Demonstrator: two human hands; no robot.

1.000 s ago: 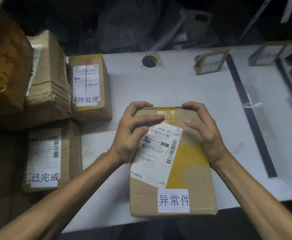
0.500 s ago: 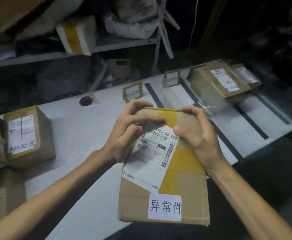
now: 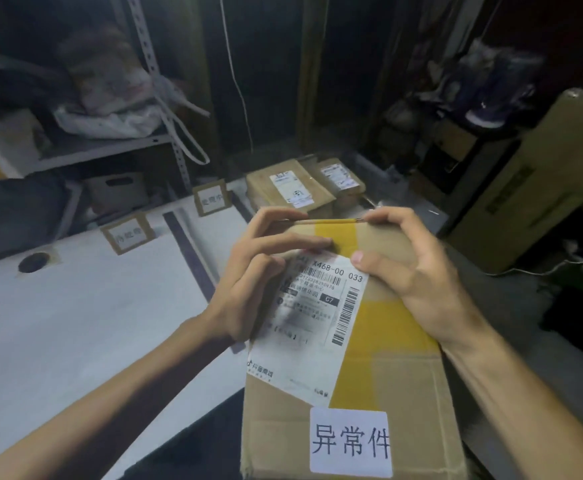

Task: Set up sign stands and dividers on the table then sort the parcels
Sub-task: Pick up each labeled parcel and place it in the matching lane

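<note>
While both hands grasp its far end, the parcel [image 3: 387,375] sits over the near right edge of the white table [image 3: 75,323]; whether it touches the top cannot be told. The left hand [image 3: 248,271] curls round the far left corner, its fingers lying across the top face. The right hand [image 3: 418,271] wraps the far right corner, with the thumb pressed beside the shipping label [image 3: 314,317]. Yellow tape [image 3: 383,327] runs down the lid, and a white sticker [image 3: 350,441] reading 异常件 sits at the near end.

Left of the hands a dark divider strip [image 3: 193,261] crosses the table. Two cardboard sign stands [image 3: 128,233] [image 3: 213,197] stand upright along the far edge, one on each side of the strip. Just beyond the hands, two more parcels [image 3: 290,188] [image 3: 340,180] lie side by side. A tall carton [image 3: 532,188] leans at the right.
</note>
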